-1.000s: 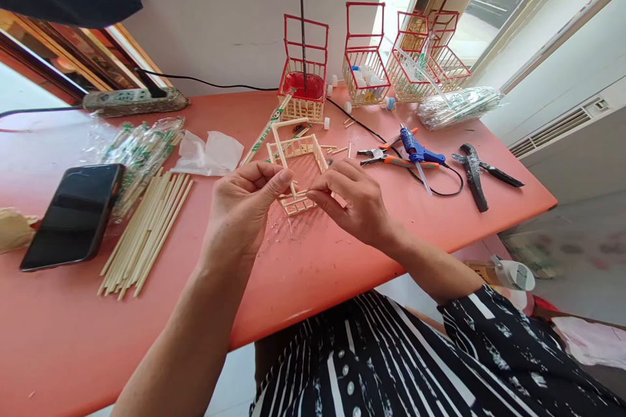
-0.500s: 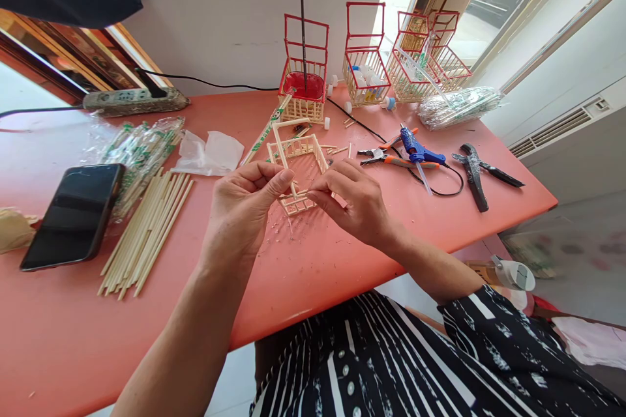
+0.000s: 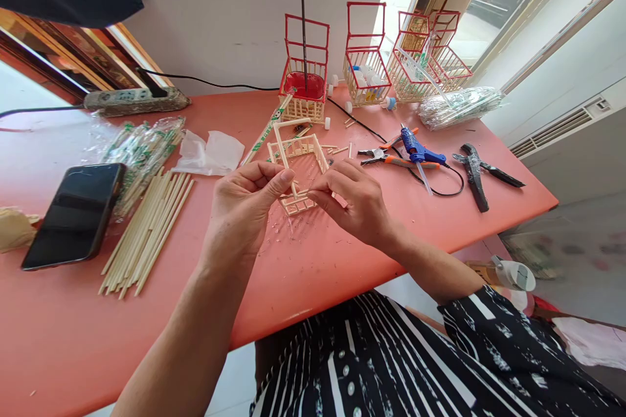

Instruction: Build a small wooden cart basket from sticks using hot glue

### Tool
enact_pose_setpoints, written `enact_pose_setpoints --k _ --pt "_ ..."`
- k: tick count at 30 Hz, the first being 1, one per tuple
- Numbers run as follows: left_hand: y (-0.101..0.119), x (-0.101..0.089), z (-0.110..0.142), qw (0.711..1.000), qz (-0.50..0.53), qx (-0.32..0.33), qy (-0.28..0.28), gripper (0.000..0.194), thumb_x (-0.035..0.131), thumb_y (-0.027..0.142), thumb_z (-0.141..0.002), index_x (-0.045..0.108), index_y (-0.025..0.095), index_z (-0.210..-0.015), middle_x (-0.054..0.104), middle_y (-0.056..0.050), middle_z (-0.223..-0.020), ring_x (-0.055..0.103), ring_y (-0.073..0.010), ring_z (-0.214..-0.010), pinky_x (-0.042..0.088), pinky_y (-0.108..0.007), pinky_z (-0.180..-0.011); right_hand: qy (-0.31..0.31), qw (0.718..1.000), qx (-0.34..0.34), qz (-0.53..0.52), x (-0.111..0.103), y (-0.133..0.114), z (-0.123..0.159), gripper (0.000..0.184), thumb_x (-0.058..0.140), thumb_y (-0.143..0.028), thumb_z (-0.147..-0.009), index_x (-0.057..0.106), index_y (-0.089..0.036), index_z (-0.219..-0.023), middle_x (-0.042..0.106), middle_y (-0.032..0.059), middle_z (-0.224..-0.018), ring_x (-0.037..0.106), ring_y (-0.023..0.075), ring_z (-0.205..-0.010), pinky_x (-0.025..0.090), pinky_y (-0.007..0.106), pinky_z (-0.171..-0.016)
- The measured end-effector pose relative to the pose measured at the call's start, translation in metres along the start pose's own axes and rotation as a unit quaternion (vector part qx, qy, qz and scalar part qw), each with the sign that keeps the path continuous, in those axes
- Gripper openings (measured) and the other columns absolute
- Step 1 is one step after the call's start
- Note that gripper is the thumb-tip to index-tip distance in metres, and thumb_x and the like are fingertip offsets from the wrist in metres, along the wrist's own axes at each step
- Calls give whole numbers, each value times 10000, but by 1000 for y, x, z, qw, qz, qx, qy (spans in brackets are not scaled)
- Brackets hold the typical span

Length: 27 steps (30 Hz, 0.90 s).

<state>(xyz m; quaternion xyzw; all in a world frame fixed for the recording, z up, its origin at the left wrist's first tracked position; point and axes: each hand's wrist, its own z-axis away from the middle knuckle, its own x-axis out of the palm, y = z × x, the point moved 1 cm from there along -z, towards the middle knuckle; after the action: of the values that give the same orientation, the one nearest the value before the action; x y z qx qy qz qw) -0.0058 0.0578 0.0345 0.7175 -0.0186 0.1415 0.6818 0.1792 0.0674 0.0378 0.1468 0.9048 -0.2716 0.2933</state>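
Note:
A small frame of joined wooden sticks (image 3: 282, 146) is held up between my two hands above the table. My left hand (image 3: 249, 199) pinches its long stick between thumb and forefinger. The fingertips of my right hand (image 3: 355, 199) are closed at the end of its lower short stick, and what lies between them is partly hidden. Just behind and below stands a little open basket of wooden sticks (image 3: 320, 155), partly covered by my hands. Short cut stick pieces (image 3: 337, 150) lie beside that basket.
At the left lie loose sticks (image 3: 147, 231), a phone (image 3: 73, 215) and wrapped chopsticks (image 3: 151, 143). To the right are a blue glue gun (image 3: 415, 146), pliers (image 3: 391, 159) and black-handled cutters (image 3: 474, 176). Red-trimmed stick carts (image 3: 366, 55) line the back, near a power strip (image 3: 137, 101).

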Motion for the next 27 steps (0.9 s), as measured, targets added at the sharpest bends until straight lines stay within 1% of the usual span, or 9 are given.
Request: enact_pose_setpoints --k 15,22,27 --pt "0 0 1 1000 4 1 2 310 993 391 -617 763 206 -709 661 8 -655 588 -110 -626 501 -248 -628 18 999 -26 -10 0 0 -1 254 611 -286 -1073 603 -199 -834 591 -5 -765 505 160 -763 422 314 -786" --pt "0 0 1 1000 21 -1 -2 321 1010 392 -607 779 194 -707 667 12 -648 589 -89 -620 492 -219 -635 3 1000 -5 2 -1 -1 -1 308 579 -351 -1091 602 -204 -822 594 -1 -754 515 163 -765 415 318 -777" --pt "1 1 1 1000 24 -3 -3 325 1019 404 -599 789 203 -711 672 22 -652 597 -82 -623 497 -208 -650 7 1000 -6 0 0 0 0 319 577 -367 -1092 600 -203 -820 595 -1 -752 515 160 -751 416 320 -778"
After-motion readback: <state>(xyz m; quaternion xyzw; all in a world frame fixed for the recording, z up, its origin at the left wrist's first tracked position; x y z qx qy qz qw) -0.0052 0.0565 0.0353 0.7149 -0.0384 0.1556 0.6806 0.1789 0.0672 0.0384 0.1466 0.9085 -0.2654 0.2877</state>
